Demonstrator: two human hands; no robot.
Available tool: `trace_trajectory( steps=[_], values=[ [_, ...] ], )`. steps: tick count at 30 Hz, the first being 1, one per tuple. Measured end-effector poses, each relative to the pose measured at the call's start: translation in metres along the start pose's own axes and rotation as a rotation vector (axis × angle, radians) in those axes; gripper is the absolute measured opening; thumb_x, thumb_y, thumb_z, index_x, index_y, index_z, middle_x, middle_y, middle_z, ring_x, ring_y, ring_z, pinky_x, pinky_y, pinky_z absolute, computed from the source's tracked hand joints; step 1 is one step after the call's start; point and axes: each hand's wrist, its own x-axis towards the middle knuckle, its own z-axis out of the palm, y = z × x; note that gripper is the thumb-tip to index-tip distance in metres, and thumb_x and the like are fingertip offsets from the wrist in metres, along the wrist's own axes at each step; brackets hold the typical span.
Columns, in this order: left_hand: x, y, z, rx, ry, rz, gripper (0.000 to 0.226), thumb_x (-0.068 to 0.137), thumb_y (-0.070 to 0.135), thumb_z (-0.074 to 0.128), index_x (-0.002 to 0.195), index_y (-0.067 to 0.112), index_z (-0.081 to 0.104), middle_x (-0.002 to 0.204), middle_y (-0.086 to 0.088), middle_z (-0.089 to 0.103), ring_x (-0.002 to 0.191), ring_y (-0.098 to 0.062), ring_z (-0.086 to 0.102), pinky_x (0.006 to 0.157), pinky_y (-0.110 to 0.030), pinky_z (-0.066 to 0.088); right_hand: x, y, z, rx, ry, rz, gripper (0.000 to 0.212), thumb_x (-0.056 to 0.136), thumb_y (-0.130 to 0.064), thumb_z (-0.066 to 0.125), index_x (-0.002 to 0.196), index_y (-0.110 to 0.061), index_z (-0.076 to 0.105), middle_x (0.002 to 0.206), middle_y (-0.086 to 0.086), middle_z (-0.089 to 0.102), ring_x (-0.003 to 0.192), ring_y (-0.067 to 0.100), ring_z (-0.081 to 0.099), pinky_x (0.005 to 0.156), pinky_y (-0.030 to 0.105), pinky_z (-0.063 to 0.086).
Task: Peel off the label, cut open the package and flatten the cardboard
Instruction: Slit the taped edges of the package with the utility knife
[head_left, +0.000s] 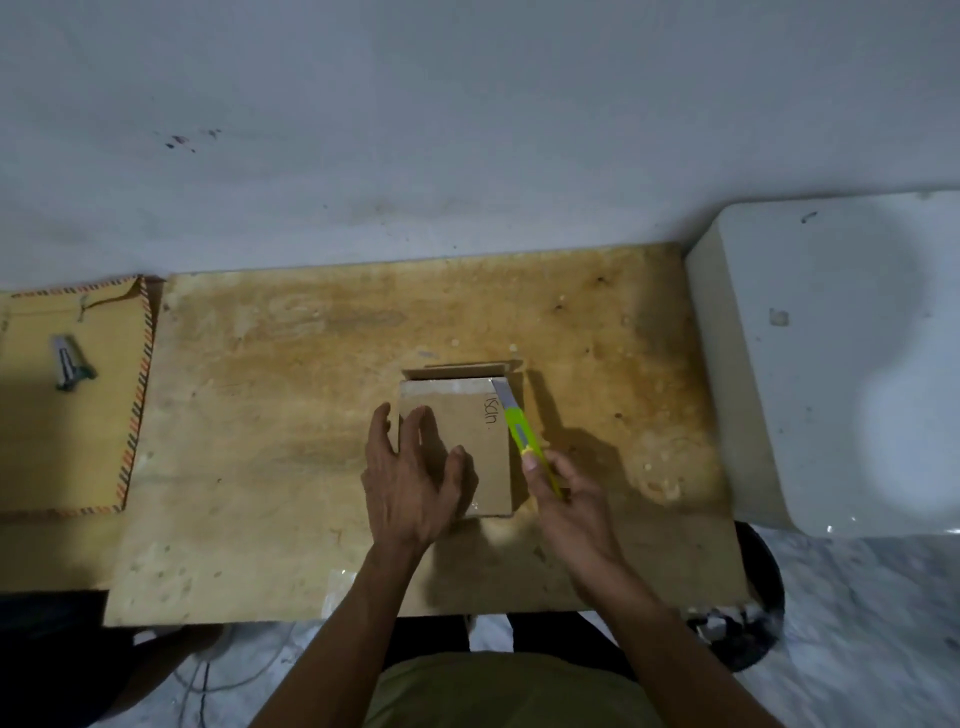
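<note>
A small brown cardboard box stands in the middle of the stained wooden table. It has dark handwriting near its right edge and a flap lying open at its far side. My left hand rests on the box's left part with spread fingers, holding it down. My right hand grips a green utility knife. The knife's blade is extended and its tip lies at the box's far right top corner, along the right edge.
A flattened yellow-brown cardboard piece with a striped border lies at the left, with a small grey tool on it. A white rounded appliance stands at the right. A dark bin sits below the table's right corner. A grey wall is behind.
</note>
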Motion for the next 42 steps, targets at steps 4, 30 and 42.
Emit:
trace_trajectory(
  steps=[4, 30, 42],
  values=[
    [0.044, 0.002, -0.024, 0.145, -0.16, 0.169, 0.111, 0.067, 0.065, 0.07, 0.154, 0.035, 0.009, 0.167, -0.002, -0.002, 0.153, -0.033, 0.004, 0.112, -0.065, 0.023, -0.025, 0.017, 0.026, 0.185, 0.14, 0.082, 0.018, 0.094, -0.051, 0.055, 0.095, -0.039, 0.068, 0.091, -0.009, 0.073, 0.092, 0.018, 0.069, 0.082, 0.043, 0.059],
    [-0.009, -0.023, -0.034, 0.089, -0.117, -0.211, 0.096, 0.08, 0.063, 0.068, 0.152, 0.017, 0.023, 0.143, -0.016, 0.041, 0.133, -0.038, 0.04, 0.102, -0.054, 0.04, 0.055, -0.053, 0.041, -0.099, 0.242, -0.066, 0.029, 0.095, -0.044, 0.057, 0.092, -0.018, 0.07, 0.084, 0.004, 0.07, 0.074, 0.014, 0.059, 0.064, 0.029, 0.047],
    [0.029, -0.019, -0.018, 0.303, -0.302, 0.309, 0.085, 0.082, 0.087, 0.028, 0.154, 0.051, 0.002, 0.167, 0.003, -0.021, 0.151, -0.034, -0.025, 0.116, -0.072, 0.002, -0.01, -0.039, 0.019, -0.252, 0.353, -0.187, 0.029, 0.102, -0.034, 0.042, 0.118, -0.018, 0.061, 0.095, 0.007, 0.069, 0.088, 0.025, 0.065, 0.072, 0.032, 0.049]
  ],
)
